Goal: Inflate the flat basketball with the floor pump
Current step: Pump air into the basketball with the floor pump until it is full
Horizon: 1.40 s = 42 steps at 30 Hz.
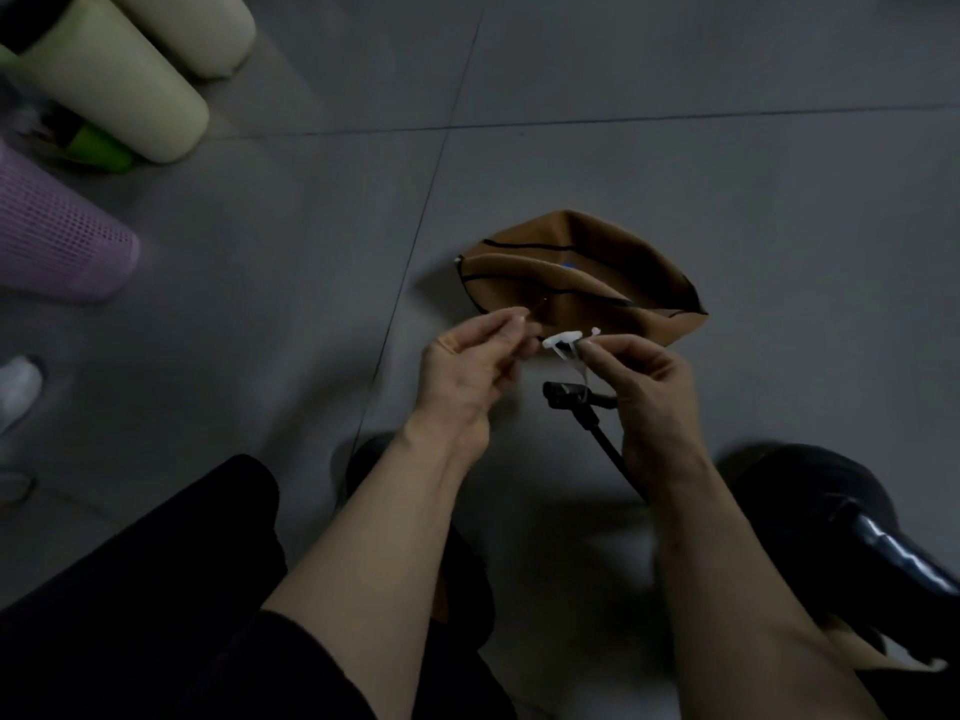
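The flat brown basketball (pixel 582 275) lies crumpled on the grey tiled floor, just beyond my hands. My right hand (pixel 647 392) pinches a small white plastic adapter holder (pixel 563 341) that hangs by a thin tie from the pump's black hose head (pixel 566 396). The black hose (pixel 610 449) runs under that hand toward me. My left hand (pixel 470 374) is at the holder's left end, thumb and fingers pinched on something too small to make out. The pump's glossy black handle (pixel 893 550) shows at the lower right.
Two pale green rolled mats (pixel 119 90) and a purple mesh roll (pixel 57 236) lie at the upper left. A white shoe (pixel 18 389) sits at the left edge. My dark-clothed legs (pixel 156 589) fill the bottom, with dark shoes near the pump.
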Each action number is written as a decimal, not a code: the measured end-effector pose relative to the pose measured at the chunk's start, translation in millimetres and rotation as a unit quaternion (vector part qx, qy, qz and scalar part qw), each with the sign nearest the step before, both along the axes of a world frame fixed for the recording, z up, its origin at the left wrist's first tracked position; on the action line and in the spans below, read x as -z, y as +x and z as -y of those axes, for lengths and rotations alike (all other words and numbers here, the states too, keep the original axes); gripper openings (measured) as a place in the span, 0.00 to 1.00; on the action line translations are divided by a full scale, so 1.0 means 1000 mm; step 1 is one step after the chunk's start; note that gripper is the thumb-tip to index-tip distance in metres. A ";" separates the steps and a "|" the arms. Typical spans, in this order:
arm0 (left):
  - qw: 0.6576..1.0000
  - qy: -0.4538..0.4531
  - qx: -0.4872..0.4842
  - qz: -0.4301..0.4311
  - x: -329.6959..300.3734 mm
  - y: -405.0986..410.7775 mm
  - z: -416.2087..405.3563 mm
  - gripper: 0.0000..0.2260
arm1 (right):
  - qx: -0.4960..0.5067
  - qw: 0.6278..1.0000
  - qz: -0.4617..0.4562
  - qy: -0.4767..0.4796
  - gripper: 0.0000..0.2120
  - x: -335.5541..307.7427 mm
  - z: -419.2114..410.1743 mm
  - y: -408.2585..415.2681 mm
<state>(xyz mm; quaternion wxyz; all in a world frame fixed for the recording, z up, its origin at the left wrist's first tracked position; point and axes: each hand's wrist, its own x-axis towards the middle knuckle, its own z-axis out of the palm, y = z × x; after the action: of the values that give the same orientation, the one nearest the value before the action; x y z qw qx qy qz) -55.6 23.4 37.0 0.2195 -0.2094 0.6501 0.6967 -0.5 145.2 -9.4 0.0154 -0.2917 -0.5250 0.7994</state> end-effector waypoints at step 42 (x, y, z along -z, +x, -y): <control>0.982 0.182 -0.047 0.019 0.024 0.011 -0.022 0.09 | -0.300 0.929 -0.017 0.215 0.13 -0.004 -0.021 0.012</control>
<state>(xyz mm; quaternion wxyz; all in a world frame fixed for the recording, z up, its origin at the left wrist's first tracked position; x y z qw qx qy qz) -44.9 45.9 12.9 0.2334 -0.2090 0.4973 0.8090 11.3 166.5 -5.7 -0.1534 -0.0969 -0.7472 0.6393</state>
